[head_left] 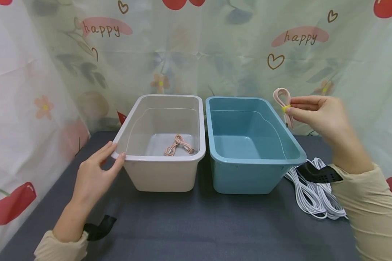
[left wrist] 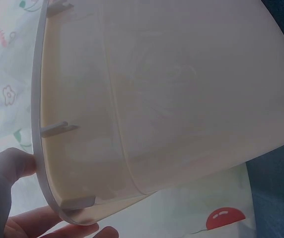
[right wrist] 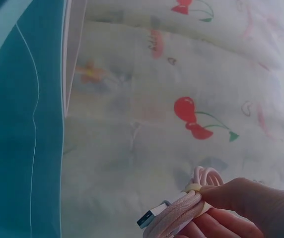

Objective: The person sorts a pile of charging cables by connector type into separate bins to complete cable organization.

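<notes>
A bundled pink USB cable (head_left: 282, 98) with a yellow tie is pinched in my right hand (head_left: 323, 116), above the right rim of the blue bin. Its metal USB plug (right wrist: 149, 216) shows in the right wrist view. My left hand (head_left: 94, 174) touches the front left corner of the beige bin (head_left: 163, 174); in the left wrist view its thumb and fingers lie on either side of the rim. Inside the beige bin lies another bundled pink cable (head_left: 178, 145). No object shows inside the blue bin (head_left: 245, 177), which stands beside the beige one.
Bundled white cables (head_left: 313, 195) lie on the dark tabletop (head_left: 189, 228) to the right of the blue bin, partly behind my right forearm. A printed curtain (head_left: 199, 54) hangs behind and at both sides. Black straps (head_left: 101, 228) hang at both wrists.
</notes>
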`<control>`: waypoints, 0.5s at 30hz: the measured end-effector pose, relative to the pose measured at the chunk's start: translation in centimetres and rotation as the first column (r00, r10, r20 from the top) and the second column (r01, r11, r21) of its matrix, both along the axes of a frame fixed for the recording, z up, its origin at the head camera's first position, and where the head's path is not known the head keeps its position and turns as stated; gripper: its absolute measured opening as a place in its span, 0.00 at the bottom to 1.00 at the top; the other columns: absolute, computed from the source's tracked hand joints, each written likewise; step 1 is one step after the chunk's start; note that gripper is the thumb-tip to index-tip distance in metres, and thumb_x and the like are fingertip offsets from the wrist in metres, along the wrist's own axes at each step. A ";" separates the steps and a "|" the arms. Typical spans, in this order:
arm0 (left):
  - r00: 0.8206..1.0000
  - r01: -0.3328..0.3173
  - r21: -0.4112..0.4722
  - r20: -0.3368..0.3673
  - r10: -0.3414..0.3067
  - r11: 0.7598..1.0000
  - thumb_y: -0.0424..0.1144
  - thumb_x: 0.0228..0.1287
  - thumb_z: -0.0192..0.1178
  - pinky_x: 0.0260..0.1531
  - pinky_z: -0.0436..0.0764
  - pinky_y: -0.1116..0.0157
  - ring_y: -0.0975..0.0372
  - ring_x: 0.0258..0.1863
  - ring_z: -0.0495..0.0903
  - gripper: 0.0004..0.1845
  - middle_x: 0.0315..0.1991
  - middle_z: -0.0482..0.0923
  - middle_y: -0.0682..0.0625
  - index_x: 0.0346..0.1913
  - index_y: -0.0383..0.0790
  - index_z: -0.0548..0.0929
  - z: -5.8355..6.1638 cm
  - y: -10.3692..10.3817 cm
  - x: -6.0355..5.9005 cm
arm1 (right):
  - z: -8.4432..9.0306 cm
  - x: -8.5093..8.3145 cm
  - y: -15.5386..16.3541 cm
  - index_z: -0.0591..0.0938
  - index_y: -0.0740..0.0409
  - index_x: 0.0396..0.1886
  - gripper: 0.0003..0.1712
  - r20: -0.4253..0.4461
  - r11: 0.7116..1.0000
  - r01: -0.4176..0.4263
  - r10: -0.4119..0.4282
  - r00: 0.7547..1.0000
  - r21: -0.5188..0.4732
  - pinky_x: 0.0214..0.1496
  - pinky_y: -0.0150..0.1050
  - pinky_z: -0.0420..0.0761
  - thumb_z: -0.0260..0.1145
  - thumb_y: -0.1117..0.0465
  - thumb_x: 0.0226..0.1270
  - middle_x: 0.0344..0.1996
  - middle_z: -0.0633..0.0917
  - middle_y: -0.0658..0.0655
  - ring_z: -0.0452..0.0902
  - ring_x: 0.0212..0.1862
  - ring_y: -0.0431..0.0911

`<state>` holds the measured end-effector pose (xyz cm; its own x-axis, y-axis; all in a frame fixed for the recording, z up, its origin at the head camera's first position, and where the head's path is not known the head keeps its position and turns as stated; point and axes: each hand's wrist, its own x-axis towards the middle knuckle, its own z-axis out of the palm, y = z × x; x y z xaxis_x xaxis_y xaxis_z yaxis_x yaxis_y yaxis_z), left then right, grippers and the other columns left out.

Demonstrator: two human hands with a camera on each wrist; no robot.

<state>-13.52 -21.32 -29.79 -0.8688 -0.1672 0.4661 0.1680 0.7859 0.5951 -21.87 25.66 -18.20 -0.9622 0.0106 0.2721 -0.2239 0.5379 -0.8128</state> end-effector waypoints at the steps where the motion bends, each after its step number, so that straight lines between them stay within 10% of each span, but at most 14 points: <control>1: 1.000 0.000 0.000 -0.001 0.000 1.000 0.50 0.65 0.55 0.48 0.78 0.48 0.43 0.57 0.75 0.27 0.65 0.69 0.41 0.63 0.39 0.73 0.0 0.0 0.0 | 0.2 -0.1 -0.3 0.85 0.41 0.44 0.16 -0.003 1.000 -0.001 0.001 1.000 0.009 0.35 0.19 0.76 0.72 0.51 0.52 0.24 0.84 0.26 0.81 0.32 0.24; 15: 1.000 -0.008 0.005 0.018 0.008 1.000 0.51 0.65 0.55 0.48 0.78 0.47 0.43 0.57 0.75 0.28 0.65 0.68 0.42 0.63 0.40 0.72 0.1 0.0 0.1 | 1.7 -0.9 -4.7 0.80 0.59 0.55 0.32 -0.001 0.990 -0.085 0.085 0.996 0.115 0.46 0.24 0.73 0.70 0.46 0.54 0.27 0.83 0.27 0.77 0.41 0.24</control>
